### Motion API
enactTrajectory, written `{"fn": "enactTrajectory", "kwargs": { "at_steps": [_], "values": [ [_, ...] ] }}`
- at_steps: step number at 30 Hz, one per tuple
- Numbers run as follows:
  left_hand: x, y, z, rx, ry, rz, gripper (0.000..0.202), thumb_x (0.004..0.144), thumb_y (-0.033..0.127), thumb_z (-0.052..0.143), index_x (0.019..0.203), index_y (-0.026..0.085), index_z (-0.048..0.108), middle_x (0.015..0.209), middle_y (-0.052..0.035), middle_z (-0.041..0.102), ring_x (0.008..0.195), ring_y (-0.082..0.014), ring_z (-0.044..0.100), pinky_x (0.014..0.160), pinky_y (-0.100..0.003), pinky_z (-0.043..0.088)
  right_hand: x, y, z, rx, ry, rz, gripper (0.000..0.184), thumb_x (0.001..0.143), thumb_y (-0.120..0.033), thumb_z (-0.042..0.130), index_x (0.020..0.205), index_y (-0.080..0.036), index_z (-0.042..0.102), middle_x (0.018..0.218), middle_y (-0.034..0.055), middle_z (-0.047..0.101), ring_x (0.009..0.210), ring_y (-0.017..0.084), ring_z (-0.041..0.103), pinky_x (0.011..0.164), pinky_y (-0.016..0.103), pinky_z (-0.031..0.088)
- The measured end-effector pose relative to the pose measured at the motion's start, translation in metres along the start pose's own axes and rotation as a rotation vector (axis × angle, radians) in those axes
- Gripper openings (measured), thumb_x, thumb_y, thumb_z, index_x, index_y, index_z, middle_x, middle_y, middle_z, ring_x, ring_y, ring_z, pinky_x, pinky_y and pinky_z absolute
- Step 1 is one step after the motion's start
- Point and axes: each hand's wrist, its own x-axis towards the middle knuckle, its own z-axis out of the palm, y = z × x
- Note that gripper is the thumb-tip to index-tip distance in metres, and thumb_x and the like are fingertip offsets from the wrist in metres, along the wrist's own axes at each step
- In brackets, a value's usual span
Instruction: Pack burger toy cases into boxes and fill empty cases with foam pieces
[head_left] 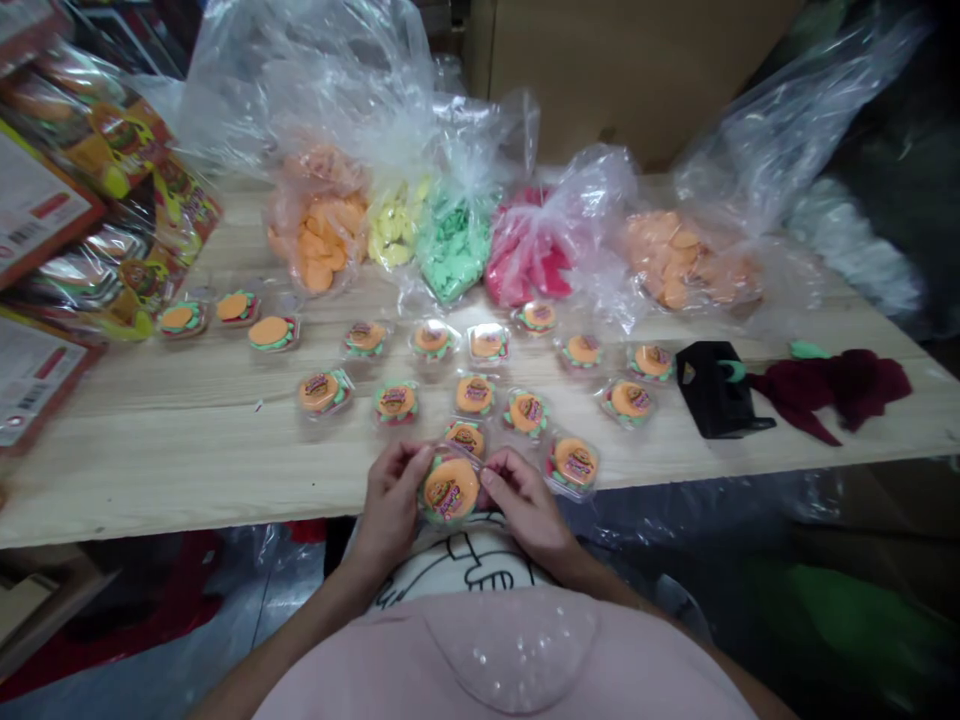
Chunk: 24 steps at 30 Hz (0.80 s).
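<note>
Between my two hands, just off the table's front edge, is a clear plastic box (450, 490) with a toy burger inside and a printed label on its orange top. My left hand (397, 490) pinches its left side, and my right hand (525, 500) grips the upper right side with thumb and fingers. Right behind it on the table sits another boxed burger (465, 437), partly covered by the held one. A further labelled burger box (574, 464) lies to the right of my right hand.
Several more boxed burgers (396, 401) are spread over the wooden table (187, 440). Plastic bags of orange (326, 240), green (454, 245) and pink pieces (529, 260) stand behind. At right are a black tape dispenser (712, 390) and a dark red cloth (840, 390); printed packages (112, 200) pile up left.
</note>
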Motion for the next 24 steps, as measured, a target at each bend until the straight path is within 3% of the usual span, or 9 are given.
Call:
{"fn": "enactTrajectory", "kwargs": {
  "at_steps": [5, 10, 15, 19, 22, 24],
  "values": [
    [-0.005, -0.002, 0.009, -0.073, 0.035, -0.025, 0.029, 0.071, 0.040, 0.075, 0.076, 0.017, 0.057, 0.071, 0.0018, 0.066, 0.061, -0.0126, 0.060, 0.059, -0.023, 0.048, 0.011, 0.000, 0.003, 0.050, 0.034, -0.048, 0.045, 0.077, -0.064, 0.062, 0.074, -0.022, 0.048, 0.059, -0.0048, 0.050, 0.055, 0.011, 0.046, 0.054, 0.024, 0.041],
    [0.003, 0.009, 0.023, -0.129, 0.116, 0.016, 0.028, 0.070, 0.037, 0.075, 0.076, 0.017, 0.057, 0.072, 0.0010, 0.067, 0.063, -0.0128, 0.061, 0.061, -0.024, 0.049, 0.014, 0.001, 0.009, 0.106, 0.082, -0.032, 0.046, 0.072, -0.064, 0.067, 0.079, -0.023, 0.049, 0.068, -0.0035, 0.050, 0.060, 0.012, 0.047, 0.055, 0.024, 0.042],
    [0.014, 0.015, 0.034, -0.200, 0.232, 0.072, 0.029, 0.064, 0.033, 0.076, 0.073, 0.016, 0.055, 0.068, 0.0028, 0.064, 0.058, -0.0095, 0.057, 0.057, -0.020, 0.046, 0.005, 0.001, 0.013, 0.085, -0.057, -0.002, 0.042, 0.071, -0.054, 0.073, 0.077, -0.023, 0.045, 0.070, -0.0030, 0.051, 0.067, 0.014, 0.052, 0.065, 0.028, 0.048],
    [0.012, 0.013, 0.034, -0.199, 0.223, 0.078, 0.028, 0.066, 0.032, 0.076, 0.073, 0.016, 0.055, 0.067, 0.0037, 0.064, 0.060, -0.0098, 0.057, 0.059, -0.021, 0.047, 0.003, 0.000, 0.016, 0.086, -0.075, -0.066, 0.034, 0.071, -0.042, 0.075, 0.087, -0.022, 0.052, 0.080, -0.0010, 0.058, 0.076, 0.015, 0.055, 0.073, 0.029, 0.047],
    [0.009, 0.010, 0.033, -0.164, 0.177, 0.107, 0.025, 0.071, 0.034, 0.074, 0.075, 0.017, 0.056, 0.074, 0.0019, 0.066, 0.066, -0.0115, 0.060, 0.063, -0.023, 0.049, 0.005, 0.000, 0.015, 0.162, -0.100, -0.082, 0.045, 0.068, -0.037, 0.078, 0.104, -0.022, 0.055, 0.097, 0.0027, 0.064, 0.087, 0.018, 0.058, 0.080, 0.031, 0.047],
    [0.009, 0.011, 0.034, -0.142, 0.167, 0.109, 0.027, 0.071, 0.036, 0.074, 0.074, 0.016, 0.056, 0.073, 0.0016, 0.066, 0.067, -0.0121, 0.061, 0.064, -0.023, 0.049, 0.008, 0.000, 0.011, 0.193, -0.106, -0.045, 0.050, 0.064, -0.037, 0.081, 0.105, -0.021, 0.057, 0.098, 0.0031, 0.066, 0.086, 0.018, 0.059, 0.077, 0.031, 0.048]
  ]
}}
